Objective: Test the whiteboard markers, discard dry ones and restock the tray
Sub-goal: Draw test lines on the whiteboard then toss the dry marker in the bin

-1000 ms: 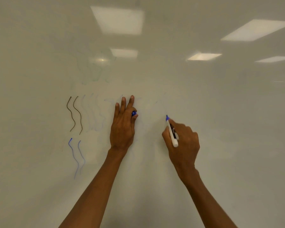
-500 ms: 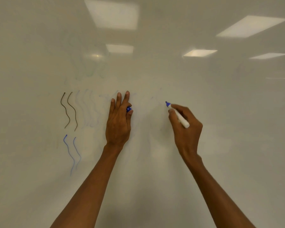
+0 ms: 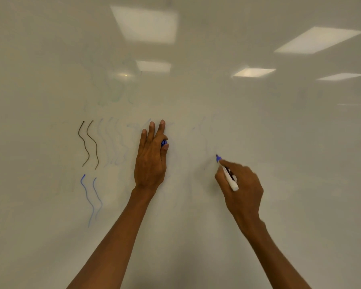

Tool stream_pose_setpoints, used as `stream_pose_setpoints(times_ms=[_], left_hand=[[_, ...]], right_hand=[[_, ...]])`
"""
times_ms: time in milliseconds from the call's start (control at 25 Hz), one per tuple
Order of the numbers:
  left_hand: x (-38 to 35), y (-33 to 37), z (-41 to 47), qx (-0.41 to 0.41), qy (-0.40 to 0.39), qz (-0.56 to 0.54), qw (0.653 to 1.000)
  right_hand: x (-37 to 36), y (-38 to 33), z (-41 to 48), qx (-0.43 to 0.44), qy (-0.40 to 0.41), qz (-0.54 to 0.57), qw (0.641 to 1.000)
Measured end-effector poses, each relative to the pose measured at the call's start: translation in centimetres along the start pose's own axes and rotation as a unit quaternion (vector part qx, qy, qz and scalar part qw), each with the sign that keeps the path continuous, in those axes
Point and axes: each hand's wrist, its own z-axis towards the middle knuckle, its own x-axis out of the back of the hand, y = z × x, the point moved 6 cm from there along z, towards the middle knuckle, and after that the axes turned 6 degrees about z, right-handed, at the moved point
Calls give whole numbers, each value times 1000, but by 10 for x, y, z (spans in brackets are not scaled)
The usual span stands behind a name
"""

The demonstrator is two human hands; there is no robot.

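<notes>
Pressing the blue tip of a white-barrelled marker [image 3: 229, 178] to the whiteboard [image 3: 300, 184] right of centre in the frame, a person's right hand [image 3: 241, 184] has its fingers curled round the barrel in a writing grip. The left hand [image 3: 151, 161], at centre, lies with fingers straight against the board and pinches a small blue cap [image 3: 164, 143] between thumb and forefinger. The step in hand looks to be this marker's ink test, best done with one long, steady wavy stroke at even pressure on a bare patch, so a weak line is not mistaken for old smears. No fresh line can be made out at the tip, so whether the marker is dry cannot be told. Left of centre stand two dark wavy lines [image 3: 86, 146], solid and crisp, with faint bluish lines [image 3: 107, 142] beside them, thin and washed out. Below are two blue lines [image 3: 88, 197] that pale toward their lower ends. The board is smooth, glossy and off-white, mirroring square ceiling lights [image 3: 146, 24] across the top of the frame. The tray is out of view.
</notes>
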Motion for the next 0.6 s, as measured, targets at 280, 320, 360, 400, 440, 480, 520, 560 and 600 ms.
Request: stream_pose_setpoints(times_ms=[280,320,360,400,440,480,520,560,600], left_hand=[[3,5,1,-4,14,-11,1000],[3,4,1,-2,12,-10,1000],[2,3,1,1,9,-9,1000],[1,2,1,3,6,-9,1000],[1,1,2,7,4,-12,1000],[1,1,1,11,4,-15,1000],[2,1,0,15,4,-16,1000],[1,-1,0,17,4,-15,1000],[0,-2,-1,23,0,-14,1000]], right_hand=[[-3,8,-47,-54,-31,53,997],[-5,3,-42,-50,-31,72,996],[-8,-3,-37,-50,-32,95,994],[-11,-8,-32,-52,-33,118,991],[-14,-12,-28,-49,-35,138,989],[-17,-16,-26,-39,-38,150,987],[-20,-19,-24,-28,-44,152,987],[-23,-22,-21,-20,-49,147,988],[-25,-25,-17,-11,-49,139,989]])
